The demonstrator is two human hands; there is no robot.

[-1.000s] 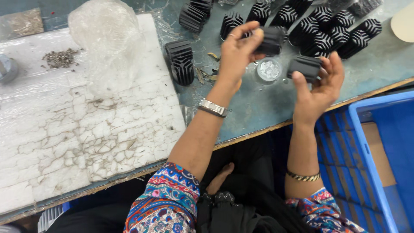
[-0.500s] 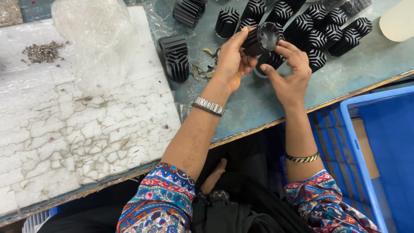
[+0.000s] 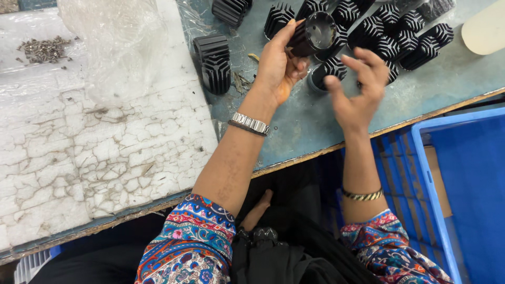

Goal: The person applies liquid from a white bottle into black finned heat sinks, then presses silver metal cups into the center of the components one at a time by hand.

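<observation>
My left hand (image 3: 278, 67) holds a black finned cylinder (image 3: 314, 34) above the grey-blue table (image 3: 326, 126), its open end tilted up toward me. My right hand (image 3: 356, 87) hovers just right of it with fingers spread and nothing in them. Under the hands stands another black finned part (image 3: 329, 69). Several more finned parts (image 3: 400, 37) crowd the table's far right. Two others (image 3: 214, 63) stand left of my left hand.
A crumpled clear plastic bag (image 3: 118, 44) and a small heap of screws (image 3: 43, 49) lie on a cracked white sheet (image 3: 100, 152) at the left. A blue crate (image 3: 463, 194) sits at the lower right. A cream round object (image 3: 486, 29) is at the far right edge.
My right hand has let go of the finned cylinder and drawn back to the right with fingers apart. My left hand keeps the cylinder and has turned its open end upward.
</observation>
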